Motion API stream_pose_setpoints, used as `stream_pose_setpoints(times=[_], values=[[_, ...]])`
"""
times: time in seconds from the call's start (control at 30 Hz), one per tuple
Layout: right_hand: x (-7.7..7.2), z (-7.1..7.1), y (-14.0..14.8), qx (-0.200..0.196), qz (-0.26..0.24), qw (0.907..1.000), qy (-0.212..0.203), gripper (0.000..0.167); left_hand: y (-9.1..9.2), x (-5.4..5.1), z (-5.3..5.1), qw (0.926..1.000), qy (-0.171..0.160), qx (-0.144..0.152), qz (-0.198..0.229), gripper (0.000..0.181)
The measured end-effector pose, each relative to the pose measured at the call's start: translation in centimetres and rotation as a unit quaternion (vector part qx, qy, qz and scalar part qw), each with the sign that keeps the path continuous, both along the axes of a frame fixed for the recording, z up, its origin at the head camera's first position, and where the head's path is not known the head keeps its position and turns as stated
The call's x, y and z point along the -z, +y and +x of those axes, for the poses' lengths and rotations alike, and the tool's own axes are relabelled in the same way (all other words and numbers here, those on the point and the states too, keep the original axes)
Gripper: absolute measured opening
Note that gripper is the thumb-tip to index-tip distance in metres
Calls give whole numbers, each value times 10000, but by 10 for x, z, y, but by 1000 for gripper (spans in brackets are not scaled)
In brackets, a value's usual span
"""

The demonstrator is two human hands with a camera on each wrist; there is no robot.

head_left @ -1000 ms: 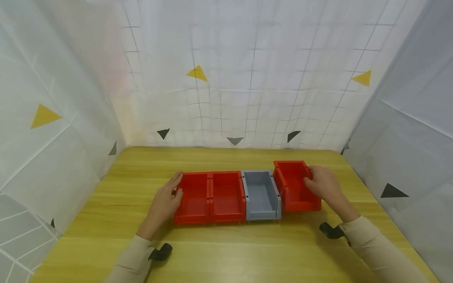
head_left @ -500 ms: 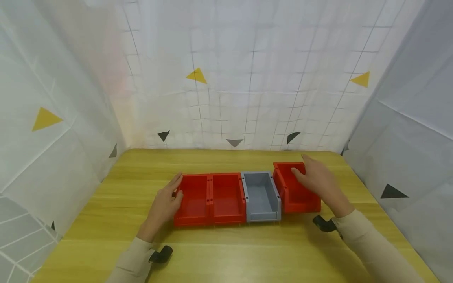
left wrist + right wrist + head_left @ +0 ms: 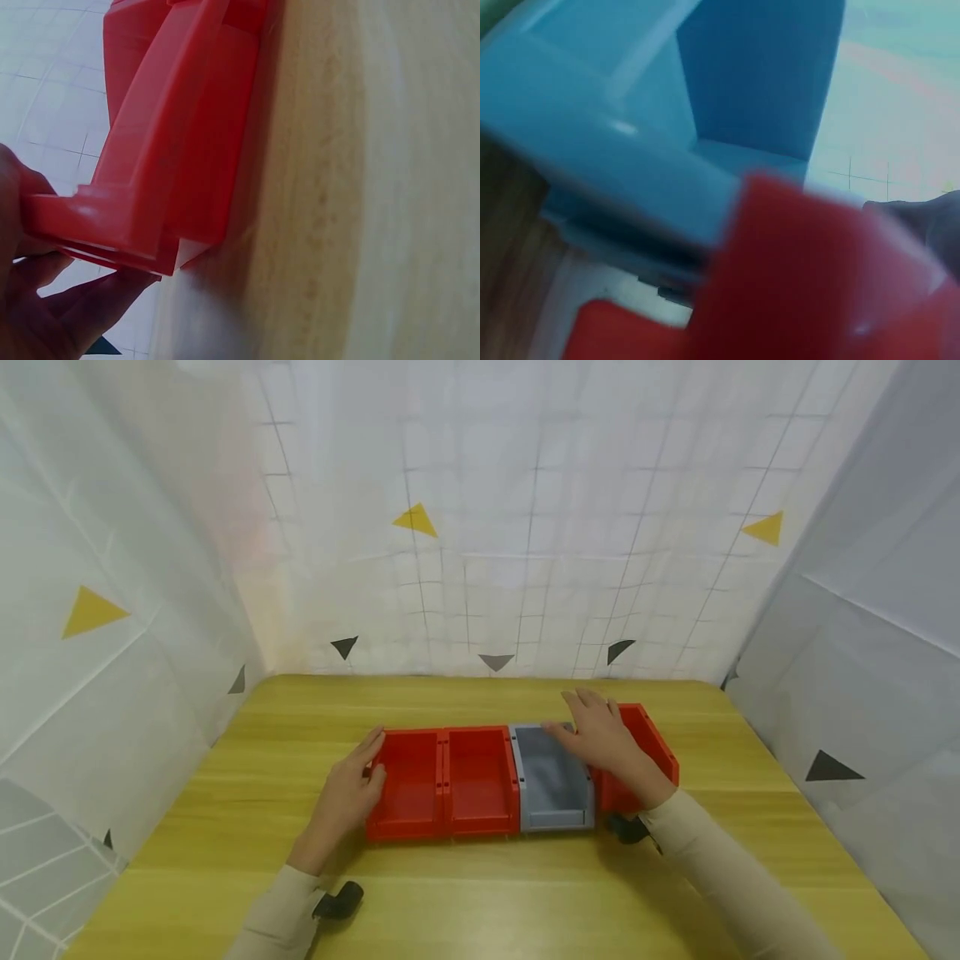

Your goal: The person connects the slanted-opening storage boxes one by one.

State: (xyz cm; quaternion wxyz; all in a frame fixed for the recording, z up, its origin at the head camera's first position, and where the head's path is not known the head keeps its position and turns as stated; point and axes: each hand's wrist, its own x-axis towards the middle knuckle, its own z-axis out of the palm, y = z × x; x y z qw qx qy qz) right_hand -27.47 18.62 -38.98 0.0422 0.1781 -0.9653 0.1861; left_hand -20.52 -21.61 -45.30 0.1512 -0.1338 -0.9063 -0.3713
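Note:
Four-sided storage bins stand in a row: a left red bin, a second red bin, a grey bin and a right red bin. With thumb and fingers on either side of its wall, my left hand grips the left red bin, also close up in the left wrist view. My right hand is spread above the grey bin and right red bin, holding nothing and partly hiding both. In the right wrist view the grey bin looks blue behind a blurred red bin.
The bins stand on a wood-grain table. A white sheet with grid lines and triangles hangs behind it, and pale sheets flank both sides. A black wrist mount sits at the left cuff.
My right hand has let go of the right red bin's outer wall and moved left across it, to over the grey bin. The left hand and the bins stay where they were.

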Motion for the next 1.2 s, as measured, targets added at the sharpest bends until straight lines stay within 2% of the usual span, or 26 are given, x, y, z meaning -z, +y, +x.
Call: stream_pose_setpoints(times=[0.27, 0.47, 0.87, 1.2], values=[[-8, -8, -7, 81, 285, 9994, -182, 84, -1, -6, -3, 9999, 99, 24, 15, 54], [-10, -7, -11, 94, 464, 9987, -181, 83, -1, -8, -4, 9999, 78, 68, -8, 54], [7, -8, -14, 89, 717, 9973, -97, 82, -3, -2, -1, 9999, -42, 0, -96, 55], [12, -4, -13, 171, 727, 9970, -194, 83, -1, 0, 0, 9999, -85, 28, -113, 54]])
